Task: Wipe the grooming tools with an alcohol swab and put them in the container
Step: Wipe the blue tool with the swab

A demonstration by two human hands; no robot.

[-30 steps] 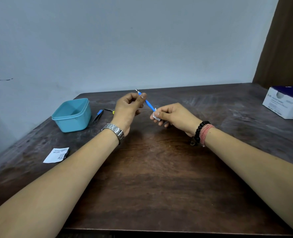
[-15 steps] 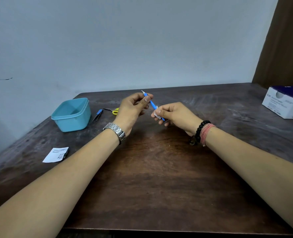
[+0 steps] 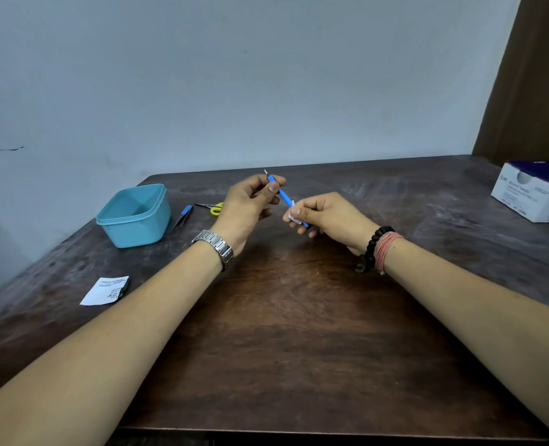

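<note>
An open teal container point(image 3: 134, 215) is seen on the dark wooden table point(image 3: 282, 333); nothing can be made out inside it. Just to the right of the container, blue-handled tweezers point(image 3: 183, 217) are laid on the wood, and beyond them, farther from the container, yellow-handled scissors point(image 3: 211, 207) are partly hidden behind the left hand point(image 3: 249, 204). A slim blue grooming tool point(image 3: 284, 195) is held above the table, well to the right of the container, slanting down to the right. Its upper end, near a thin metal tip, is pinched between the left thumb and curled fingers. Lower on the shaft, a white alcohol swab point(image 3: 292, 214) is pinched around the tool by the right hand point(image 3: 324, 217), its fingers curled. A torn white wrapper point(image 3: 105, 290) is lying in front of the container. A white and blue box point(image 3: 535, 194) is set far to the container's right. A pale wall point(image 3: 234, 75) is seen behind the container.
</note>
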